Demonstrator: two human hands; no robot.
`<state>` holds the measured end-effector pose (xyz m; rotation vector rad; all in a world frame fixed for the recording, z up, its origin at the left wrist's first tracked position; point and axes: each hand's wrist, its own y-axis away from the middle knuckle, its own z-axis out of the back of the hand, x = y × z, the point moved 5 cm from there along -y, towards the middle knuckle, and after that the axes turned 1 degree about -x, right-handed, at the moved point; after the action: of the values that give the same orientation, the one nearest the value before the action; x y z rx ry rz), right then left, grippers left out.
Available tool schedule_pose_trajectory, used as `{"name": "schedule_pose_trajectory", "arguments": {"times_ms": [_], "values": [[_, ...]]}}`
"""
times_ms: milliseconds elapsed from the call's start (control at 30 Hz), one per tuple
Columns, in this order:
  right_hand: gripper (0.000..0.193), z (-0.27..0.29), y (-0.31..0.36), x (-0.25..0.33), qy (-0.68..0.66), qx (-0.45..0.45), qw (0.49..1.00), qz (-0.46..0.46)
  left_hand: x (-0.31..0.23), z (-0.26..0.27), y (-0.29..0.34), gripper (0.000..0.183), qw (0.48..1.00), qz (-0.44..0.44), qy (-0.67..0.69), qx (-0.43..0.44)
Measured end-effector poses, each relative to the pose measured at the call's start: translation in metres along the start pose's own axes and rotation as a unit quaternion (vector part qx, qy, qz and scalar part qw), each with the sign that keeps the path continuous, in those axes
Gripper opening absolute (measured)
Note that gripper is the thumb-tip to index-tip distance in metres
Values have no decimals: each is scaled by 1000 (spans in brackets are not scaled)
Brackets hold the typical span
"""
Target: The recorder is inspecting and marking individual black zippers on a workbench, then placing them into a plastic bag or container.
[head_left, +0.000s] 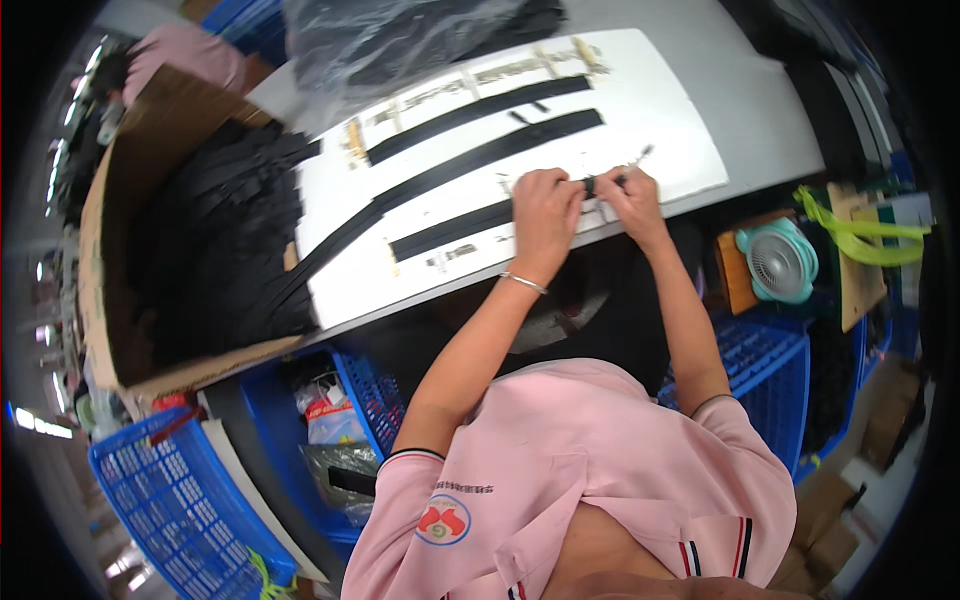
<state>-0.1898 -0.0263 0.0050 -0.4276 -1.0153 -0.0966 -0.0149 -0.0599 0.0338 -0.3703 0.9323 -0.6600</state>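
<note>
On a white board lies a black fabric strip, stretched along the near side. My left hand is closed over its right part, fingers pinched at the strip's end. Close beside it, my right hand is closed too, at the same dark end piece. A thin tool with a dark tip sticks up past the right fingers; its kind is too small to make out. Farther back are a long black strip and another black strip, with two short black pieces near them.
A cardboard box full of black strips stands left of the board. Behind lies a clear plastic bag with dark contents. Blue crates flank me below table height. A teal fan stands at right. A person is far left.
</note>
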Motion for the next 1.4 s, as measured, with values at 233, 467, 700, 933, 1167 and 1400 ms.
{"name": "schedule_pose_trajectory", "arguments": {"times_ms": [233,467,700,933,1167,1400], "values": [[13,-1,1,14,-151,0,987,-54,50,97,25,31,986,76,-121,-84],[31,-13,-7,54,243,26,954,175,151,218,65,36,922,217,-309,-87],[35,-42,-49,48,296,-9,949,109,144,222,57,14,942,179,-259,-118],[23,-39,-54,35,216,-17,976,19,55,123,46,21,986,76,-145,-23],[29,-50,33,79,145,15,977,157,25,53,45,27,995,51,-88,18],[42,-17,63,61,244,41,949,193,16,64,63,42,988,25,-140,59]]}}
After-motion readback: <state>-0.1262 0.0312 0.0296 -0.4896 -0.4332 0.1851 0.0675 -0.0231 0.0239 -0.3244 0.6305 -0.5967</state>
